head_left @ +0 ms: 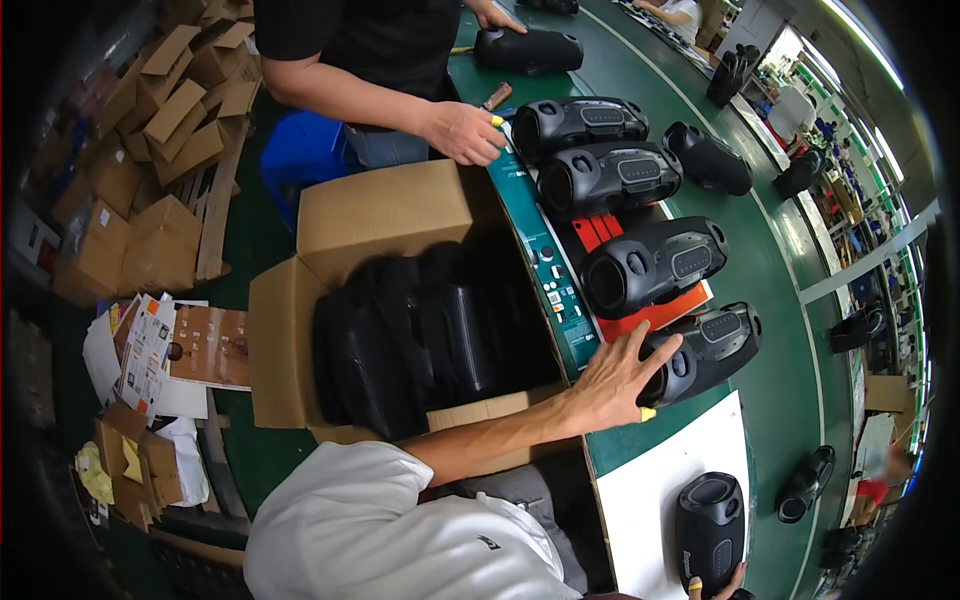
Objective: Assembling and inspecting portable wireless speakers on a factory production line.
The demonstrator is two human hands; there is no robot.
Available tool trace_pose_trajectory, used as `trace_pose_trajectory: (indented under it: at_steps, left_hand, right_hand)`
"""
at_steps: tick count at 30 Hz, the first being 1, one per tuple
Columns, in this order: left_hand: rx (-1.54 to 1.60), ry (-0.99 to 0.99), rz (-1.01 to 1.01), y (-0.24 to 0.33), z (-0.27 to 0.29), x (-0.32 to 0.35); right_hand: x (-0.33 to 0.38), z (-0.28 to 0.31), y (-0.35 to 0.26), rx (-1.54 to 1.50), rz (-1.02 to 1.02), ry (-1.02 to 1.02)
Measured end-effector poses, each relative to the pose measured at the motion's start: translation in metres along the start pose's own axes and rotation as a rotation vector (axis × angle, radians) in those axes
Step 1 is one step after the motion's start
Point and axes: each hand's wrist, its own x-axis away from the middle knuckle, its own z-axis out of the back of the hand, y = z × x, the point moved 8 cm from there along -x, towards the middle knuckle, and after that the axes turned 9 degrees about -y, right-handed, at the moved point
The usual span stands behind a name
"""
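Note:
My left hand point(622, 378) reaches across to a dark portable speaker point(712, 350), the nearest of several in a row. Its fingers and thumb span the speaker's left end, and a yellow cover is on one digit. At the lower edge my right hand point(728, 584), partly cut off, grips the end of another black speaker point(710, 530). That one lies on a white sheet point(660, 480). Just beyond my left hand, a grey-black speaker point(655, 268) sits over red-orange card point(690, 302). Two more speakers point(610, 180) stand farther along the bench.
An open cardboard box point(385, 205) with black speakers inside stands left of the green bench point(770, 300). Across it, a co-worker's hand point(465, 132) rests near the bench edge; the other touches a speaker point(530, 50). A blue stool point(305, 150) and piled cartons point(160, 240) are at left.

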Motion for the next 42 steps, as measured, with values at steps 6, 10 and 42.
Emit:
trace_pose_trajectory:
  at_steps: [6,10,42]
  left_hand:
    - [0.119,-0.025,-0.018,-0.001,0.003,-0.011]
    - [0.109,-0.064,-0.045,0.002,0.016,-0.013]
    - [0.152,0.182,-0.343,0.097,0.014,0.051]
  right_hand:
    - [0.005,0.01,0.002,0.059,0.011,0.022]
    - [-0.006,0.011,-0.018,0.161,0.112,0.096]
    - [0.007,0.023,-0.004,0.283,0.078,0.14]
